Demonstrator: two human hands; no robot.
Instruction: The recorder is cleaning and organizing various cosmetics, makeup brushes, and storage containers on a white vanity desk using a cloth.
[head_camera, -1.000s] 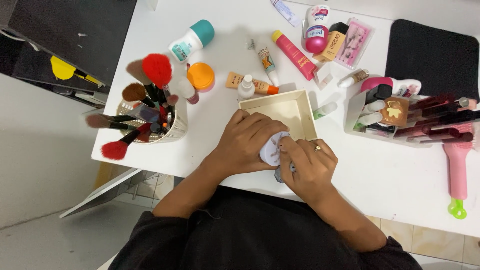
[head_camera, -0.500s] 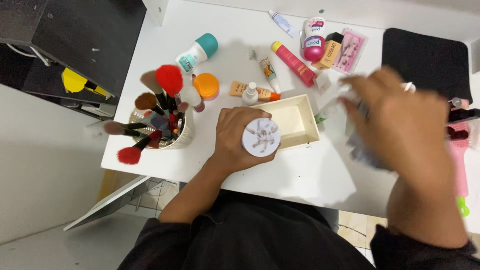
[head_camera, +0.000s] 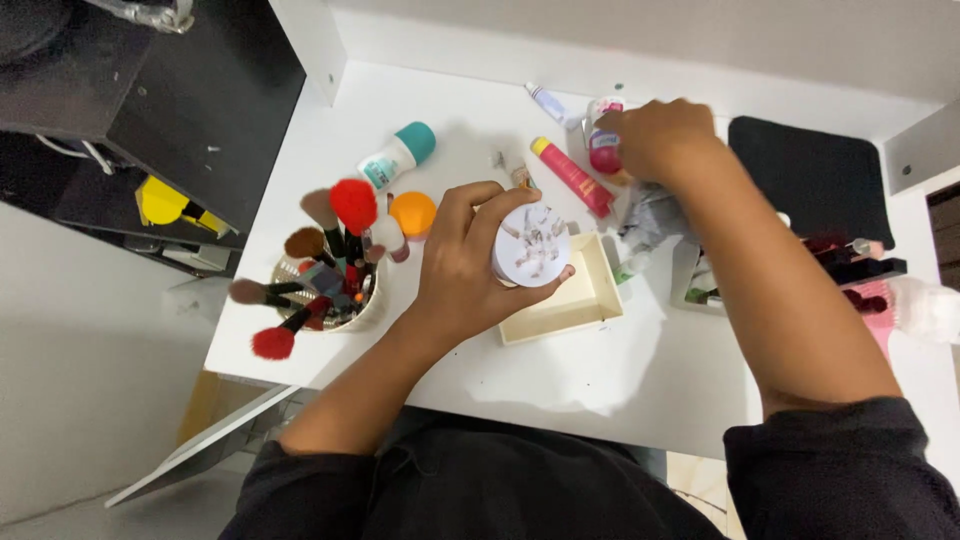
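**Jar held over the tray, far hand at the back clutter**

The left hand (head_camera: 470, 262) grips a round white jar (head_camera: 531, 245), raised above the cream tray (head_camera: 580, 300) near the middle of the white counter (head_camera: 640, 370). The right hand (head_camera: 655, 135) reaches to the back edge, closed over a pink-capped bottle (head_camera: 603, 150); what else it grasps cannot be told. The brush cup (head_camera: 335, 290) crowds the left edge. Bare counter lies along the near edge, below the tray.

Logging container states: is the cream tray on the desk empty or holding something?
Empty as far as visible: the cream tray shows bare floor; the left hand hides one corner.
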